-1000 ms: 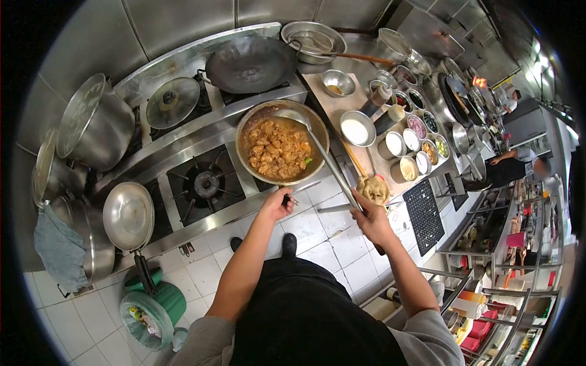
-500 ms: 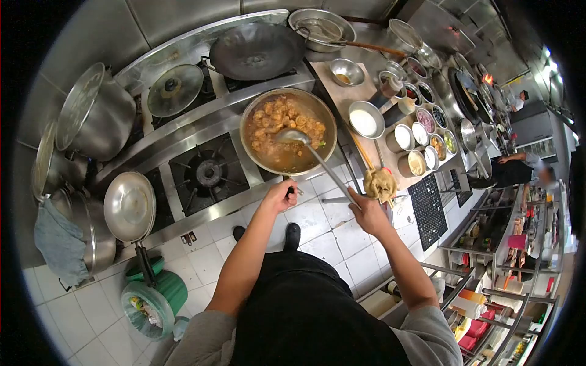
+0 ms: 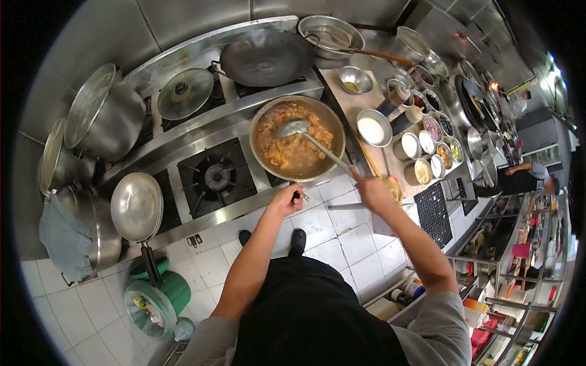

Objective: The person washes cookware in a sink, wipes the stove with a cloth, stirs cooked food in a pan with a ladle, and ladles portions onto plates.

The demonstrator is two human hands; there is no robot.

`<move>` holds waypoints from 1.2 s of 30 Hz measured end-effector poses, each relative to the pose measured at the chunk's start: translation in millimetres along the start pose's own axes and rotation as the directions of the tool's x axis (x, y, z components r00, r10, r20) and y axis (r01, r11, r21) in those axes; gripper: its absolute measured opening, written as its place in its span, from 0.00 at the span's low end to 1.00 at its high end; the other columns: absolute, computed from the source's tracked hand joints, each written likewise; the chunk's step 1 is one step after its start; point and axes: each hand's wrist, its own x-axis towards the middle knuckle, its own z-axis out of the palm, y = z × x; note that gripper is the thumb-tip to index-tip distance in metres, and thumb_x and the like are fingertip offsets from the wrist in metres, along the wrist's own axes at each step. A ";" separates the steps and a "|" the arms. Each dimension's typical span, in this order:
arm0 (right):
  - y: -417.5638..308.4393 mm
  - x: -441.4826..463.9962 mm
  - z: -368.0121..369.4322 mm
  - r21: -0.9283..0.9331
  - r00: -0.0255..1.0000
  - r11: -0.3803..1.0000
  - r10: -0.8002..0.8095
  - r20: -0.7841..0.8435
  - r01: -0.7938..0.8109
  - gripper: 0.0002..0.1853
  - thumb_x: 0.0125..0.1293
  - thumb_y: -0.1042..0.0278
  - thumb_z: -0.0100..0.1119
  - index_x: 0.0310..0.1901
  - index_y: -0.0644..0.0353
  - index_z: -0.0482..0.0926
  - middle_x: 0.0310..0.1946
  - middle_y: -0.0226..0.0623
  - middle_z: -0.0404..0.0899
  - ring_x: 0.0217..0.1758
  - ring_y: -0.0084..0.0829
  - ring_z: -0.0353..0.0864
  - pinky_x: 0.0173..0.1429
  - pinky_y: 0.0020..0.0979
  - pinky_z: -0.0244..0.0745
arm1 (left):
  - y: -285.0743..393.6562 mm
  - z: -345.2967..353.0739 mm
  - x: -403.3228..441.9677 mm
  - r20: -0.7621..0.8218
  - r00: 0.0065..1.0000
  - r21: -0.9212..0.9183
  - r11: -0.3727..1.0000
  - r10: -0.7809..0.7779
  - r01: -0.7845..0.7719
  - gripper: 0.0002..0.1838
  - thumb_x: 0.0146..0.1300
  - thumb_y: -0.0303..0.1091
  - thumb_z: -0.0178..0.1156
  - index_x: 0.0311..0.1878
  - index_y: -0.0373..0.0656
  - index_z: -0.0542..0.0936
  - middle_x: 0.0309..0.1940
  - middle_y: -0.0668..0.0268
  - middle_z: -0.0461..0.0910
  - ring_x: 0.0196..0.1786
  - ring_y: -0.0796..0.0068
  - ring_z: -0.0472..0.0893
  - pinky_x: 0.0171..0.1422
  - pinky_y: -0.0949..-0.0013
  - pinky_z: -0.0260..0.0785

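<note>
White floor tiles spread out below us, a black apron and a pair of dark shoes closest to the camera, and right up at the range we have the action! Left hand just off the pan's near edge, fist closed, fingers curled round what looks like the black handle. Right hand wrapped snugly about the upper shaft of a long ladle, no slack in that grip that I can see. Follow the shaft down and there's the bowl of it, in among the brown, saucy chunks of food. And the wide pan itself? Sitting on the front of the range, to the right of a bare burner. Stirring, or turning the food over, looks to be the step in hand; from here, I'd say, the next stroke calls for a firm left hold against the push, with the ladle kept low and inside the rim. Any flame beneath is hidden. Just right of the pan, a metal bowl with something white inside stands on the counter; further back, a dark wok and a glass lid line the rear of the range. Way off to the right, another person stands by the equipment, too small to read clearly.
</note>
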 end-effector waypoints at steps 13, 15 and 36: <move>-15.0 33.2 -11.5 0.153 0.998 0.986 -0.065 0.023 0.060 0.28 0.67 0.67 0.56 0.68 0.62 0.69 0.29 0.61 0.80 0.35 0.56 0.83 0.42 0.52 0.77 | -1.9 -3.6 -1.1 -0.038 0.999 -0.001 1.000 0.009 -0.009 0.04 0.61 0.29 0.58 0.34 0.44 0.72 0.22 0.69 0.71 0.16 0.81 0.62 0.20 0.73 0.51; -11.6 14.9 -68.4 0.194 0.993 0.981 -0.017 0.116 -0.006 0.27 0.67 0.67 0.56 0.68 0.60 0.69 0.30 0.60 0.81 0.36 0.57 0.83 0.42 0.52 0.76 | 1.4 -1.0 -5.4 -0.043 0.999 -0.018 1.000 0.003 -0.004 0.04 0.62 0.29 0.58 0.34 0.44 0.72 0.21 0.69 0.70 0.16 0.81 0.63 0.20 0.73 0.51; -47.4 -46.2 -34.4 0.855 0.851 0.143 0.265 0.453 -0.499 0.29 0.76 0.65 0.50 0.76 0.53 0.59 0.23 0.26 0.67 0.17 0.18 0.63 0.20 0.25 0.65 | 7.4 -7.8 -2.6 0.007 1.000 -0.015 1.000 -0.025 0.025 0.06 0.61 0.29 0.57 0.30 0.43 0.70 0.22 0.70 0.69 0.16 0.82 0.62 0.20 0.74 0.54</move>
